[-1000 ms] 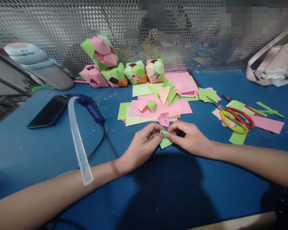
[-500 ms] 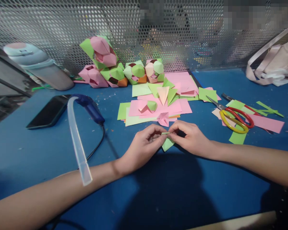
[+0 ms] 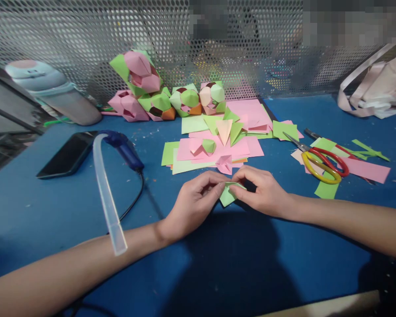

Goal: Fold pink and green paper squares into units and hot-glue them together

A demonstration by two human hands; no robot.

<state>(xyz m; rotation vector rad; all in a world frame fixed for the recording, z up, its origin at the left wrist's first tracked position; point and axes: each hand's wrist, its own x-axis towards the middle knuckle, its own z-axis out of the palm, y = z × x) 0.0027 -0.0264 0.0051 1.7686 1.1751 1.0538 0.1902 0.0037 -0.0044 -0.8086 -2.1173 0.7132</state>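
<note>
A small folded piece of light green paper (image 3: 227,197) is pinched between both hands above the blue table. My left hand (image 3: 198,200) grips its left side with thumb and fingers. On its right side my right hand (image 3: 262,189) is closed, the thumb pressing on the paper's face. Some fingertips behind the paper are hidden. Just beyond the hands lies a small folded pink paper piece (image 3: 224,164). Behind that, folded green and peach pieces rest on a stack of pink and green paper sheets (image 3: 218,149).
Folded paper balls (image 3: 185,99) stand along the perforated metal panel (image 3: 171,39). Scissors (image 3: 321,165) lie among paper scraps at the right. At the left are a glue gun (image 3: 125,149) with a clear glue stick over my forearm, a phone (image 3: 67,154) and a bottle (image 3: 56,92).
The light green paper shows more of its face now and has tipped slightly. My right thumb has slid a little left across it. The surrounding things stay put.
</note>
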